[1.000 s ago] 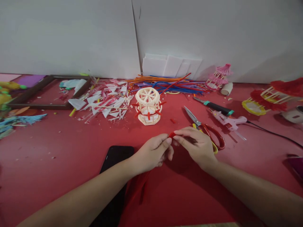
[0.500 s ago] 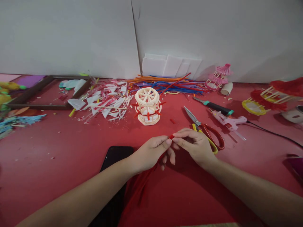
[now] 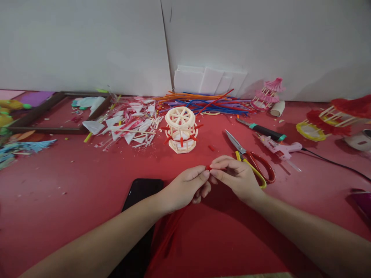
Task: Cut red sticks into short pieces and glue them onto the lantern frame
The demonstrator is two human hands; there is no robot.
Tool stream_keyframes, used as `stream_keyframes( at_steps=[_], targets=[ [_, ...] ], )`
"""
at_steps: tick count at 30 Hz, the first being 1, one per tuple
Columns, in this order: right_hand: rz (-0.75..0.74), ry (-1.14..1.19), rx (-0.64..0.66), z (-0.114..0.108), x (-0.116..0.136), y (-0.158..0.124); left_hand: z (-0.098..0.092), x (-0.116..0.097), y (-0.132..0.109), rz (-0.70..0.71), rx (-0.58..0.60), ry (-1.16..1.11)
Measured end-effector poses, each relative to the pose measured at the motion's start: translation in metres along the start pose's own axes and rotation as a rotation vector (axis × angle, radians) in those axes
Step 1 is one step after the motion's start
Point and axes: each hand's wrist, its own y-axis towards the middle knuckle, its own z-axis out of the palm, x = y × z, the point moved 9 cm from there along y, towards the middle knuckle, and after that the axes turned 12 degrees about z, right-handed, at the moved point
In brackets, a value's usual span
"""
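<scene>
My left hand (image 3: pixel 185 188) is closed around red pipe cleaners (image 3: pixel 171 229), whose long ends trail down toward the table's front edge. Thumb and finger of my right hand (image 3: pixel 236 175) pinch the short red tip that pokes out between both hands. Just beyond stands a small cream lantern-like frame (image 3: pixel 181 126) with a spoked round top and short red pieces around its middle. A red snippet (image 3: pixel 211 148) lies in front of my fingers. Beside my right hand rest scissors (image 3: pixel 262 164) with red and yellow on the handles.
A black phone (image 3: pixel 145 193) lies under my left forearm. To the right are a utility knife (image 3: pixel 268 132), a pink glue gun (image 3: pixel 279 148) with a cord, and a red-roofed model (image 3: pixel 352 110). Behind are colored pipe cleaners (image 3: pixel 214 105), scraps (image 3: pixel 127 119) and a dark frame (image 3: pixel 46 130).
My right hand has shifted slightly left, toward the left hand. The lower fingers of my left hand have curled in more, and less of the red tip shows.
</scene>
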Motion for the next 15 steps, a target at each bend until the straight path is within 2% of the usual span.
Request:
stream_keyframes(
  at_steps=[6, 11, 15],
  targets=[
    [-0.004, -0.076, -0.006, -0.001, 0.001, 0.001, 0.000, 0.000, -0.001, -0.021, -0.011, -0.030],
    [0.035, -0.147, 0.018, -0.001, -0.001, 0.002, 0.010, 0.000, -0.004, -0.110, 0.084, -0.182],
    [0.073, -0.102, 0.022, -0.001, -0.005, 0.002, 0.011, 0.001, -0.005, -0.160, 0.104, -0.241]
  ],
)
